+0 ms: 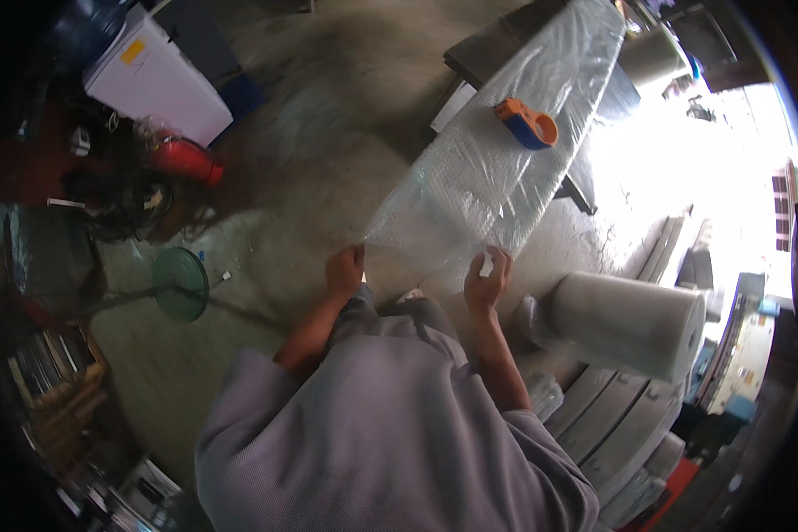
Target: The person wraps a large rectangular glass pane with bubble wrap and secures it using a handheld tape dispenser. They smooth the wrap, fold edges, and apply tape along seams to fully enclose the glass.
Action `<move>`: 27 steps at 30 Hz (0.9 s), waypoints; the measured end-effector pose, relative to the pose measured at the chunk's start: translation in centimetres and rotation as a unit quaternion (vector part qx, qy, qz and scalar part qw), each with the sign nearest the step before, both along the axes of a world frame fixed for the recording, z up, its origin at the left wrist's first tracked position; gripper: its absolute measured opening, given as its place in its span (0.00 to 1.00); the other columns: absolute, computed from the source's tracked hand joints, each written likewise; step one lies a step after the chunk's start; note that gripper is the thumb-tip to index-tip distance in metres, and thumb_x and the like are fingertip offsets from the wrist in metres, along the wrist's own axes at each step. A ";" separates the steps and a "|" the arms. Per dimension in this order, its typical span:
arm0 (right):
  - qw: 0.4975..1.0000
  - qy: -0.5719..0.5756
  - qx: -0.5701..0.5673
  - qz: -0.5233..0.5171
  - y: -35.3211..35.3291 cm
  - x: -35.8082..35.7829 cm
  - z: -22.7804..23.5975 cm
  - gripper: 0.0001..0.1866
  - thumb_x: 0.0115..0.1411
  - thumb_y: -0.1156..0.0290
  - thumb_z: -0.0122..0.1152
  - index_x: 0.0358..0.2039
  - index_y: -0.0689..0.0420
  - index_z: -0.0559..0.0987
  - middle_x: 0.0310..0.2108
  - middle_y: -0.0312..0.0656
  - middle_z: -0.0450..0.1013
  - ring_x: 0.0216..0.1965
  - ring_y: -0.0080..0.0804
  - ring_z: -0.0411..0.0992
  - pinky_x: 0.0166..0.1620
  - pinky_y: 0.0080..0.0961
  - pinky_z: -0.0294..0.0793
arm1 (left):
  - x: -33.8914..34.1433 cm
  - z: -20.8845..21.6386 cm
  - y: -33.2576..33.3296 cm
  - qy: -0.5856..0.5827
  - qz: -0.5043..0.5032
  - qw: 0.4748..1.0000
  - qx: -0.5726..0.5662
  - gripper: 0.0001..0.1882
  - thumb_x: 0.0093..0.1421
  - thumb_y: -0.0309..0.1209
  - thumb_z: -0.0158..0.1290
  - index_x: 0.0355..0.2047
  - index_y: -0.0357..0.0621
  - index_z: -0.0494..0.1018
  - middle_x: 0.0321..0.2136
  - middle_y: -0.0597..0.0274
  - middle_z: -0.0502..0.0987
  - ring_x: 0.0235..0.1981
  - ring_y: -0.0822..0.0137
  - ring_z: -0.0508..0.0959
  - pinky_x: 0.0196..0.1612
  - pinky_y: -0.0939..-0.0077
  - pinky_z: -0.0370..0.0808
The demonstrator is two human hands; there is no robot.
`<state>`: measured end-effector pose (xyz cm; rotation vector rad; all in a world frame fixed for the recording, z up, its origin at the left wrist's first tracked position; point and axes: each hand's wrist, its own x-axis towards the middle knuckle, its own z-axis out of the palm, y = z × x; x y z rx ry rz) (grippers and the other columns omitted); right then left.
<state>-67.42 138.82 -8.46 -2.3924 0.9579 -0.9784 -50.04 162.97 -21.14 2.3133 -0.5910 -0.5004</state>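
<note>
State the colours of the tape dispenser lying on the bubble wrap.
The tape dispenser is orange and blue, shown best in the head view.

A small yellow label (134, 51) sits on the white box (155, 75) in the upper left of the frame. It looks like a little slanted square. No signs or screens can be made out.

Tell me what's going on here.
A person in a grey top holds the near end of a long sheet of bubble wrap laid over a long bench. The left hand grips its left corner; the right hand pinches the right corner along with a small white piece. An orange and blue tape dispenser sits on the wrap. A roll of bubble wrap lies to the right.
</note>
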 end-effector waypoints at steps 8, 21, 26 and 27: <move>0.907 -0.033 0.347 -0.236 2.9 -6.7 -7.0 0.47 0.57 0.50 0.74 0.66 0.65 0.62 0.55 0.59 0.71 0.54 0.47 0.73 0.56 0.43 0.72 | 3.2 3.2 1.9 -0.007 0.086 0.985 -0.152 0.26 0.68 0.48 0.54 0.52 0.36 0.74 0.43 0.46 0.79 0.46 0.47 0.79 0.46 0.56 0.75; 0.874 -0.194 0.399 -0.200 8.6 -2.9 -13.3 0.56 0.49 0.62 0.77 0.74 0.50 0.53 0.58 0.59 0.69 0.59 0.57 0.69 0.62 0.46 0.68 | -4.2 15.6 -7.0 -0.099 -0.497 0.862 -0.025 0.20 0.60 0.36 0.62 0.50 0.40 0.76 0.43 0.52 0.80 0.47 0.50 0.78 0.54 0.59 0.74; 0.881 -0.199 0.365 -0.225 13.4 -7.6 -16.7 0.60 0.49 0.63 0.75 0.76 0.44 0.47 0.59 0.59 0.66 0.61 0.59 0.65 0.62 0.48 0.68 | -2.5 12.6 -4.3 -0.318 -0.378 0.860 -0.127 0.21 0.60 0.34 0.60 0.52 0.38 0.75 0.46 0.52 0.80 0.49 0.51 0.78 0.55 0.59 0.74; 0.867 -0.158 0.404 -0.244 14.1 -9.3 -17.0 0.56 0.51 0.61 0.74 0.75 0.48 0.51 0.58 0.60 0.68 0.60 0.59 0.67 0.61 0.48 0.69 | -0.1 12.0 -3.9 -0.355 -0.296 0.874 -0.152 0.21 0.61 0.33 0.60 0.52 0.38 0.75 0.46 0.52 0.80 0.50 0.51 0.77 0.55 0.59 0.73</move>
